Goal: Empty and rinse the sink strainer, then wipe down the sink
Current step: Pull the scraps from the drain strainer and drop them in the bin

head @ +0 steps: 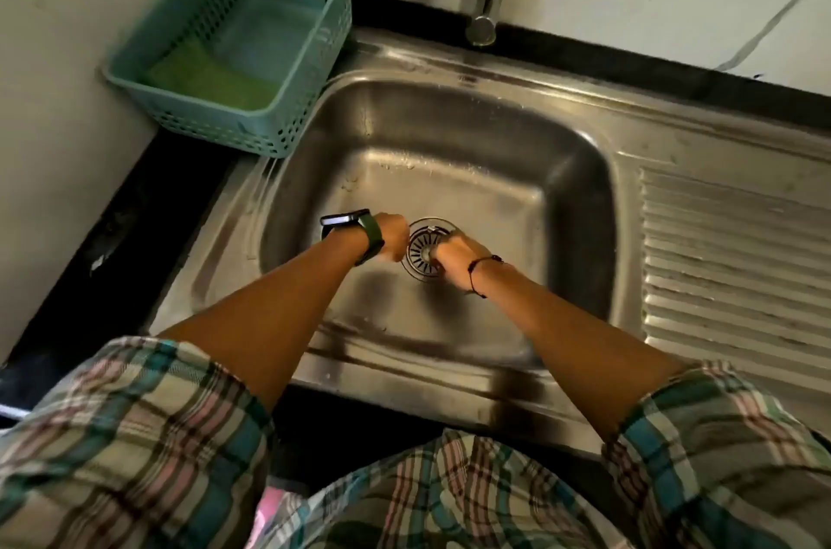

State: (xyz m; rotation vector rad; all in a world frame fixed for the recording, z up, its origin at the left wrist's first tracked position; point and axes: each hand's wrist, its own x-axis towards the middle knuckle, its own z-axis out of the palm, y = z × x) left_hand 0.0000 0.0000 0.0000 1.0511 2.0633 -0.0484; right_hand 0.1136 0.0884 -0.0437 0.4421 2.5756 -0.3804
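Head view showed my right hand (454, 258) pinching the strainer (422, 249) knob, presumably to lift it out. My left hand (395, 238), just beside its rim, was curled; whether it gripped anything, I could not tell.

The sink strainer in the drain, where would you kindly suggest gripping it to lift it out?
Pinch the small central knob of the sink strainer, coming straight down from above: the strainer sits flush in the sink floor, so its rim offers no hold. The right hand is already at the knob.
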